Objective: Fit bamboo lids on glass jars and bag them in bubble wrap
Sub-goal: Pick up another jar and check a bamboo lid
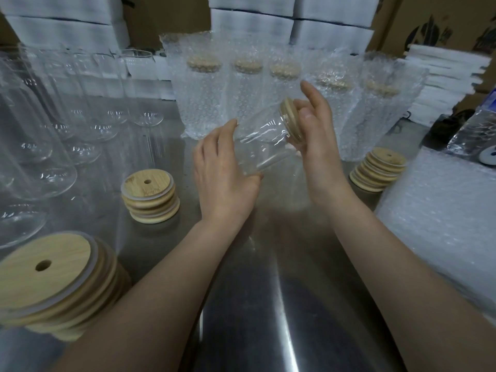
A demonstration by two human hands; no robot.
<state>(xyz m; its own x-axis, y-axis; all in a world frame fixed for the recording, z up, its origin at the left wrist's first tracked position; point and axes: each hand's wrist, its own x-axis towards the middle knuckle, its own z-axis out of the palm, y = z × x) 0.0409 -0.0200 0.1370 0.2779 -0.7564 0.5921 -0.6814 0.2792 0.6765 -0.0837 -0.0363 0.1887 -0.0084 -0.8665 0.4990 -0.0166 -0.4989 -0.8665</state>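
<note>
A clear glass jar [264, 142] is held tilted above the steel table [268, 264], mouth toward the upper right. My left hand [224, 173] grips its base end, fingers curled round the glass. A bamboo lid [291, 119] sits on the jar's mouth. My right hand [318, 138] presses its palm against the lid, with the fingers spread upward.
Upside-down empty jars [53, 130] crowd the left. Stacks of bamboo lids stand at the near left [51, 283], centre left [149, 196] and right [378, 169]. Several lidded jars in bubble wrap [241, 84] line the back. Bubble-wrap bags [440, 210] lie at the right.
</note>
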